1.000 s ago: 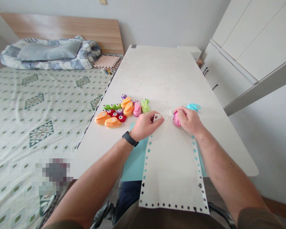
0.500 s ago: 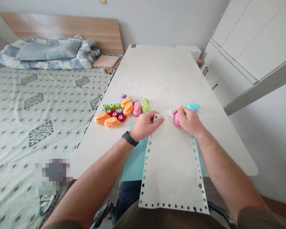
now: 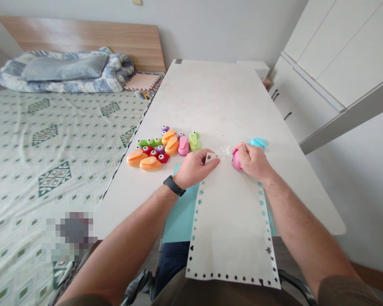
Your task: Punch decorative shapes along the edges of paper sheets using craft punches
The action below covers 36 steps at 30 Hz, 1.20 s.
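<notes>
- Left hand [image 3: 194,168]: fingers closed, thumb against forefinger, pinching a white paper square [image 3: 210,158] marked with a dark red flower.
- Right hand [image 3: 253,161]: fingers curled over a pink craft punch [image 3: 237,160], which is partly hidden. Lever pressure: cannot tell.
- Between the hands, at 12 o'clock from the square: white paper scraps [image 3: 225,149].
- At 1 o'clock from the right hand, just beyond it: a teal craft punch [image 3: 258,143].
- At 6 o'clock from the hands: a white paper strip [image 3: 230,229] with small motifs along both long edges, lying over a teal card sheet [image 3: 178,225].
- At 10 o'clock from the left hand: a cluster of orange, green, red and purple craft punches [image 3: 159,148] on the white table [image 3: 220,97].
- Hazard: the square is small, so a slack pinch could drop it among the scraps.
- Hazard: the strip overhangs the table edge at 6 o'clock, so a dragged forearm could pull it off.
</notes>
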Available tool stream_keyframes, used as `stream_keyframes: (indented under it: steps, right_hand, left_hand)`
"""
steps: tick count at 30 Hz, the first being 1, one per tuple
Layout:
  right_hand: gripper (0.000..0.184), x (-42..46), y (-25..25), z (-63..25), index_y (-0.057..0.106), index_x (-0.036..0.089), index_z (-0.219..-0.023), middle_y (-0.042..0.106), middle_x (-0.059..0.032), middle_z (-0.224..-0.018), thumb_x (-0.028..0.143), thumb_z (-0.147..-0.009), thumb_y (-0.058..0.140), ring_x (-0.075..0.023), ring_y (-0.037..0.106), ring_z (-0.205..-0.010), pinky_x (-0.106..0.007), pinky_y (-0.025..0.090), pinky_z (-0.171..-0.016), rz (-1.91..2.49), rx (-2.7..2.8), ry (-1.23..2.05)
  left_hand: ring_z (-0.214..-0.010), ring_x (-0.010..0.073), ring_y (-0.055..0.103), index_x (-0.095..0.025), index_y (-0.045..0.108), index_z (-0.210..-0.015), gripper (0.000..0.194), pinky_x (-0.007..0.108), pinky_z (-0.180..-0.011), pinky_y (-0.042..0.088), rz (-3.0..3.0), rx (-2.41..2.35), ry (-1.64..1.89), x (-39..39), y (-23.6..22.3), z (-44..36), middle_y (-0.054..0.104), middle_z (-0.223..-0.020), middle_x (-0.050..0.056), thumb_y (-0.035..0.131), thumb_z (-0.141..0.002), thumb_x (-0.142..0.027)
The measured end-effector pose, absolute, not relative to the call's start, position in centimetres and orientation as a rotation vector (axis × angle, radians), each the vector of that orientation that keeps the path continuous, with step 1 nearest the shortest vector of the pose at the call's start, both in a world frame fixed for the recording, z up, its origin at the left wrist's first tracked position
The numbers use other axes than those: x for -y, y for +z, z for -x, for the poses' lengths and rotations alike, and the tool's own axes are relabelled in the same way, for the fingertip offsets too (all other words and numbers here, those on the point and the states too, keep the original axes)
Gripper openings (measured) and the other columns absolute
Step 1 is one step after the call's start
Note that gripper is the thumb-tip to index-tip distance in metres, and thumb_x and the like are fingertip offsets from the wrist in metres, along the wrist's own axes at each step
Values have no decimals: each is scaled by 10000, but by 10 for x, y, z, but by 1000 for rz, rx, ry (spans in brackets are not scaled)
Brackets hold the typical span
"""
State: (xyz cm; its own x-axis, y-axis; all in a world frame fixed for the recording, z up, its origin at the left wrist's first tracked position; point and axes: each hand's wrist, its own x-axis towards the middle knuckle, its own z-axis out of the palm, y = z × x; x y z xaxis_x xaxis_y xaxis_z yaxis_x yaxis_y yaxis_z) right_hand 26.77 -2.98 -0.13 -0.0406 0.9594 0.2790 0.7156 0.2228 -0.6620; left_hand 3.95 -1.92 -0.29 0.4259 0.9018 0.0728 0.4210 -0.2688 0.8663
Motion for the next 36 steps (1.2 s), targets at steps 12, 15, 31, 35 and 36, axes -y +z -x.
stream_keyframes:
  steps: [12,15,31,35,36]
  right_hand:
    - [437,29,-3,-268,700,210,-811,672,-28,-683,359,-1019,347,-175,586,-641,-295,421,-683,1557,1812,442]
    - [454,29,-4,-268,685,213,-780,649,-25,-644,393,-1025,348,-174,568,-613,-300,413,-665,1586,1782,414]
    - [344,29,1,-273,704,222,-811,689,-10,-733,336,-970,422,-181,618,-726,-292,430,-688,1525,1721,557]
    - [355,23,-2,-280,699,223,-780,704,-26,-767,334,-955,410,-200,637,-780,-300,450,-717,1529,1608,507]
    - [363,22,-4,-282,698,224,-770,703,-27,-770,338,-954,407,-202,638,-784,-301,452,-718,1540,1567,483]
  left_hand:
    - [-610,119,529,-162,697,-978,354,217,-506,365,-1868,-1127,730,19,-2,-39,645,-730,16,578,-910,-488]
    - [-610,120,515,-163,702,-990,358,221,-510,365,-1874,-1128,732,20,-1,-40,638,-731,16,579,-908,-489]
    - [-593,107,489,-170,703,-968,335,221,-502,346,-1883,-1139,736,19,0,-39,597,-693,-8,587,-906,-478]
    - [-606,116,513,-162,694,-965,341,222,-507,361,-1873,-1128,738,19,0,-38,619,-714,5,583,-905,-480]
    - [-610,118,521,-162,692,-963,342,222,-509,364,-1872,-1127,734,19,0,-38,627,-719,8,582,-905,-481]
